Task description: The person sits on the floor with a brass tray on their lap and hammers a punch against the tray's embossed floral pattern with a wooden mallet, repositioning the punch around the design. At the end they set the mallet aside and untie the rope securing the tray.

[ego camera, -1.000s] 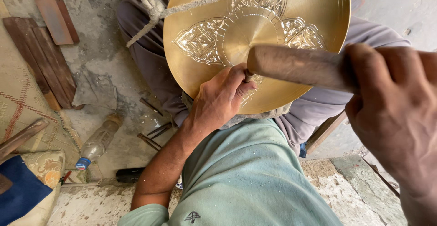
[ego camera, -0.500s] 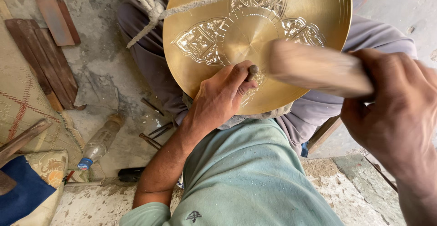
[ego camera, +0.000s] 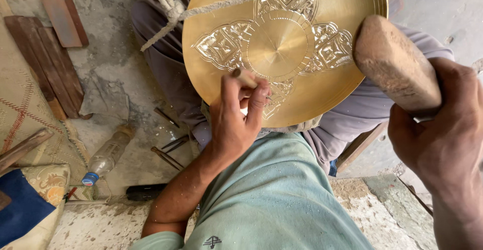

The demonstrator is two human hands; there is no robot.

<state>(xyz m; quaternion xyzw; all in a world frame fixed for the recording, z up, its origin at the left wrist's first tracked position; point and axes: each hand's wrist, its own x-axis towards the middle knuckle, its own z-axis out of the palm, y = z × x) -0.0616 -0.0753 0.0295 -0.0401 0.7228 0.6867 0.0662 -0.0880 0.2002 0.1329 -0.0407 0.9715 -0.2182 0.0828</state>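
A round brass plate (ego camera: pixel 282 43) with an embossed floral pattern rests on my lap, and a rope (ego camera: pixel 236 1) crosses its top. My left hand (ego camera: pixel 234 121) pinches a short chisel (ego camera: pixel 244 78) with its tip on the plate's lower pattern. My right hand (ego camera: pixel 443 139) grips a thick wooden mallet (ego camera: pixel 395 63), raised to the right of the plate and away from the chisel's head.
Wooden boards (ego camera: pixel 45 63) lie on the concrete floor at left. A plastic bottle (ego camera: pixel 105 157) with a blue cap and several thin metal tools (ego camera: pixel 168 149) lie near my knee. A patterned cushion (ego camera: pixel 30 199) sits at bottom left.
The mallet lay over the chisel's head one second ago; it has since swung up and right, away from the chisel. My left hand holds its place on the plate.
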